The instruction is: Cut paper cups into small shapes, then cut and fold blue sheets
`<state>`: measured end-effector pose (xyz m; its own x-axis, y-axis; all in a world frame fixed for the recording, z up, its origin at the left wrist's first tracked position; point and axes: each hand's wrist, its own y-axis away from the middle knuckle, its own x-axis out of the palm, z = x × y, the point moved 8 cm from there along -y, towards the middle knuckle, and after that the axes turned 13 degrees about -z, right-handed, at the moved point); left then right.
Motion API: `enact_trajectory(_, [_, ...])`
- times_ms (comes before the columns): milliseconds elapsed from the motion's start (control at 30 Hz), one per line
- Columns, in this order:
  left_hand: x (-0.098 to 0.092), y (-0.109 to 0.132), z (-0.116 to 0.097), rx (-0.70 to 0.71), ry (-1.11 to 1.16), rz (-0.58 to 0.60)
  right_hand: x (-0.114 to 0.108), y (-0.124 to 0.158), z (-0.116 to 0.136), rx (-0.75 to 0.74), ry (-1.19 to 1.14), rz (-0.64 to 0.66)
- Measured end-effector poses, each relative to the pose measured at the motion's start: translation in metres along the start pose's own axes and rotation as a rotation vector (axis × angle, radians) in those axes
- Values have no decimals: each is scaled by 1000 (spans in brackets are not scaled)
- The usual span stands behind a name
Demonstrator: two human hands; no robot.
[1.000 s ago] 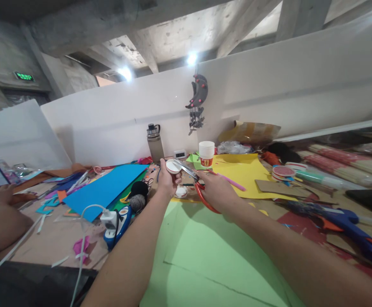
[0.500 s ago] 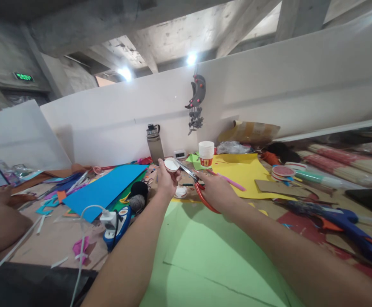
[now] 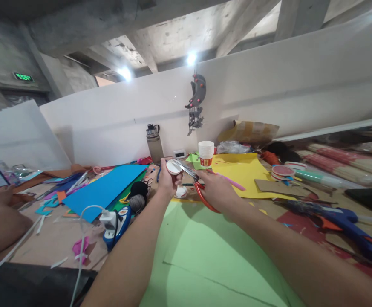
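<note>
My left hand is raised over the table, its fingers closed round a small paper cup whose white round face points toward me. My right hand grips red-handled scissors. The metal blades reach left and meet the cup's edge. Both hands hover above a large light green sheet lying in front of me. A second small white cup piece rests on the table just below my left hand.
A blue sheet, a yellow sheet, a stack of paper cups and a water bottle lie beyond. A blue glue gun sits at right, a charger with cable at left. Another person's arm rests far left.
The cup in my left hand has tilted slightly against the scissor blades; both hands stay in nearly the same place.
</note>
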<state>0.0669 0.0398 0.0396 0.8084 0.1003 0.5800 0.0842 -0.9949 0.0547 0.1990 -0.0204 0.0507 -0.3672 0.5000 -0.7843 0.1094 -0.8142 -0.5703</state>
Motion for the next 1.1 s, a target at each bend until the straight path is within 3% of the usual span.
enact_trajectory(200, [-5,-3,-1,-19,-28,-2,3,0,1,-12,-6,0])
enact_trajectory(500, [-13,-9,-14,217,73,-137,4,1,-2,17,-21,11])
enact_trajectory(733, [-4,-3,1,98,19,-50,4,1,-5,45,-23,9])
enact_trajectory(1100, [-4,-4,-1,48,41,-57,1,0,-2,22,12,6])
